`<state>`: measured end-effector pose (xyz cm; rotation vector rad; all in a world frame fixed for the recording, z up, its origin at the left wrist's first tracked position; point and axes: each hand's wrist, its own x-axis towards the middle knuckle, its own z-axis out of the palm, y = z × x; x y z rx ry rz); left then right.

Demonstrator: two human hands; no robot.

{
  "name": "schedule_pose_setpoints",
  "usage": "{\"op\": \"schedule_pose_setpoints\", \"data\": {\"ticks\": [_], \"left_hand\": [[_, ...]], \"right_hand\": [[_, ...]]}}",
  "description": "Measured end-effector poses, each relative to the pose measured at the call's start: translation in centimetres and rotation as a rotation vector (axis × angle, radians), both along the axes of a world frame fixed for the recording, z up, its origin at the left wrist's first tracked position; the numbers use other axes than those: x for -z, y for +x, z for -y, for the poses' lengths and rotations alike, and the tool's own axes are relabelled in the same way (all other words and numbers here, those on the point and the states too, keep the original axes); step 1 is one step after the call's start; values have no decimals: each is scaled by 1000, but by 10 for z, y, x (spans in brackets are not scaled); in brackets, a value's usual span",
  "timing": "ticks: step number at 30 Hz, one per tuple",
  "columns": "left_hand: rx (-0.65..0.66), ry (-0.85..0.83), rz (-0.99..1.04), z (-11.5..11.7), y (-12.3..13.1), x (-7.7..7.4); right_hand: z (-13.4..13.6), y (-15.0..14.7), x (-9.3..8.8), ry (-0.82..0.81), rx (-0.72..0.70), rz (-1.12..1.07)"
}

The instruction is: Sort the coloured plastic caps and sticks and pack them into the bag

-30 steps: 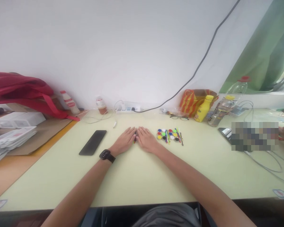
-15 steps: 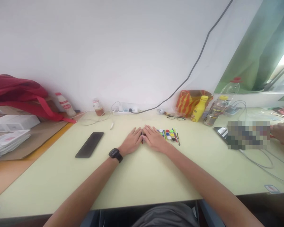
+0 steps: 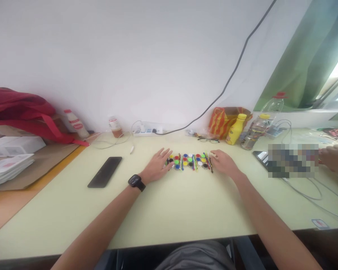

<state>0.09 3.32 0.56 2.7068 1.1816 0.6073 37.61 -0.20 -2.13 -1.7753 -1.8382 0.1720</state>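
Three coloured pot sets point(image 3: 185, 160); left hand point(image 3: 157, 167), right hand point(image 3: 224, 163) flanking

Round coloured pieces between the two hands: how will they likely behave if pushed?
The round coloured pieces look small, so they are probably light and easy to slide. They lie low with round faces up, so tipping or rolling seems unlikely. They sit close together, with thin strips between groups, so pushing one would likely shift its neighbours.

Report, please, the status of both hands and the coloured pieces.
Left hand at left end, right hand at right end. Coloured pieces between them. Phone apart, farther left.
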Motion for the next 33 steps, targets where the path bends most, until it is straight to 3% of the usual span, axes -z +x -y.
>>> {"op": "schedule_pose_setpoints", "data": {"ticks": [5, 14, 18, 26, 29, 33], "left_hand": [[119, 29, -59, 1, 29, -6], [29, 92, -109, 5, 44, -6], [-51, 78, -49, 3, 22, -11], [-153, -138, 127, -4, -66, -9], [-189, -172, 147, -3, -72, -6], [-166, -139, 129, 1, -60, -4]], "right_hand": [[-11, -12, 4, 0, -78, -68], [-16, -19, 7, 5, -181, -175], [-16, -12, 5, 14, -151, -177], [-9, -3, 4, -34, -141, -126], [-8, -4, 2, -45, -145, -114], [-6, -6, -1, -46, -148, -107]]}}
